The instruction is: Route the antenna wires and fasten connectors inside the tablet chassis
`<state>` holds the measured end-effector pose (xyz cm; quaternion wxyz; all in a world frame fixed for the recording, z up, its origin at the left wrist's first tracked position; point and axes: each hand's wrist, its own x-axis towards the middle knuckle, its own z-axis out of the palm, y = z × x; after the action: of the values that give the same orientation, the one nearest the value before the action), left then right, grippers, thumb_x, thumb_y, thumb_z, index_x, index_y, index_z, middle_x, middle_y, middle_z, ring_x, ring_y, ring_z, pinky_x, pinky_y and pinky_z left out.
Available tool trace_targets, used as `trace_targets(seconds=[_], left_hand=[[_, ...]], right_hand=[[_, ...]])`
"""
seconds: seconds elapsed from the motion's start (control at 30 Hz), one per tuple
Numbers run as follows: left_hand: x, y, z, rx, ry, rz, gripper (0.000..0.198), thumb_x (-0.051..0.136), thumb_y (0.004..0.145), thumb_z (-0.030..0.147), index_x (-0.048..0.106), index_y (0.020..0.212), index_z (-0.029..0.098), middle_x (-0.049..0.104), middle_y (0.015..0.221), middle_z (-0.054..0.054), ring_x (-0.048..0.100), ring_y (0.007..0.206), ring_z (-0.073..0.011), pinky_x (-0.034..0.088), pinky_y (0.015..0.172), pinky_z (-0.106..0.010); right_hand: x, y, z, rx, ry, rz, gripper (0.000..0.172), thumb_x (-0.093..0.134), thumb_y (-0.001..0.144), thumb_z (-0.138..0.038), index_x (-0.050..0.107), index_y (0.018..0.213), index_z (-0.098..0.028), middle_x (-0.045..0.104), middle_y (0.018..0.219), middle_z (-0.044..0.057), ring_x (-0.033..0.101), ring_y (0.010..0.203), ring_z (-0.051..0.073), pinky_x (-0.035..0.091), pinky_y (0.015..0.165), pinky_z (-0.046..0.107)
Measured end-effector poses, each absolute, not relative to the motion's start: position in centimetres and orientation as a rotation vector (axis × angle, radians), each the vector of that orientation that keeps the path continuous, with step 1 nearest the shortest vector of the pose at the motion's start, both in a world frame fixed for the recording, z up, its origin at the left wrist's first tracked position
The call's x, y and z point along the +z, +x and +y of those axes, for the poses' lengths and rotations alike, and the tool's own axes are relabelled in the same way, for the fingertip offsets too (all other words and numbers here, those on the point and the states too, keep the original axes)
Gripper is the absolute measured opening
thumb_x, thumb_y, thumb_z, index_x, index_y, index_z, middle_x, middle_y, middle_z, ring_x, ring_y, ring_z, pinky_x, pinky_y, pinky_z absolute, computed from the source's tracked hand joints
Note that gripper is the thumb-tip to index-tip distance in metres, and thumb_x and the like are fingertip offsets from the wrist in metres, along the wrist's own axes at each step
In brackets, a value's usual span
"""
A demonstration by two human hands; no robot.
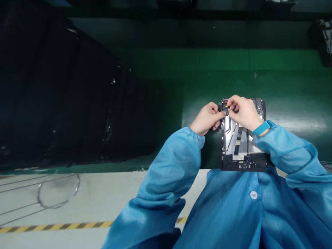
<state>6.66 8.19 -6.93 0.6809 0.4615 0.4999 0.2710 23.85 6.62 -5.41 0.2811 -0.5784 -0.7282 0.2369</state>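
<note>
An opened electronic device with a black frame, silver inner plates and dark ribbon cables lies at the green table's front edge, close to my body. My left hand is at its upper left corner, thumb stretched onto the frame and fingers curled. Over the upper part of the device is my right hand, thumb and index finger bent together near a small orange and red part. Whatever lies between the fingertips of either hand is too small to make out. A blue band circles my right wrist.
Dark covered bulk fills the left side of the green table. Another dark device stands at the far right. On the floor are a wire ring and yellow-black tape.
</note>
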Motion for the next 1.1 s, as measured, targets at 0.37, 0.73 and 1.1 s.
trace_targets(seconds=[0.37,0.73,1.1], left_hand=[[-6.4,7.6,8.1,0.588,1.010,1.204,0.044,0.078,0.083,0.024,0.034,0.080,0.026,0.040,0.036,0.014,0.036,0.025,-0.0080,0.020,0.031,-0.015],[-6.2,6.0,6.4,0.525,1.020,1.165,0.034,0.073,0.083,0.019,0.040,0.090,0.024,0.047,0.046,0.014,0.043,0.031,-0.0074,0.029,0.033,-0.015],[-5.8,5.0,3.9,0.501,1.002,1.132,0.039,0.069,0.069,0.008,0.043,0.093,0.023,0.053,0.063,0.014,0.047,0.038,-0.0045,0.037,0.036,-0.016]], right_hand=[[-5.1,24.2,6.1,0.422,-1.488,-1.928,0.017,0.055,0.084,-0.011,0.063,0.094,-0.022,0.068,0.108,0.010,0.060,0.104,0.028,0.046,0.095,0.044],[-6.7,32.3,3.7,0.271,-1.628,-1.652,0.031,0.063,0.083,-0.028,0.059,0.113,-0.025,0.063,0.120,0.010,0.063,0.110,0.028,0.056,0.091,0.048],[-7.1,32.9,2.6,0.376,-1.585,-1.692,0.029,0.061,0.084,-0.028,0.059,0.113,-0.024,0.068,0.112,0.008,0.065,0.095,0.024,0.058,0.085,0.044]])
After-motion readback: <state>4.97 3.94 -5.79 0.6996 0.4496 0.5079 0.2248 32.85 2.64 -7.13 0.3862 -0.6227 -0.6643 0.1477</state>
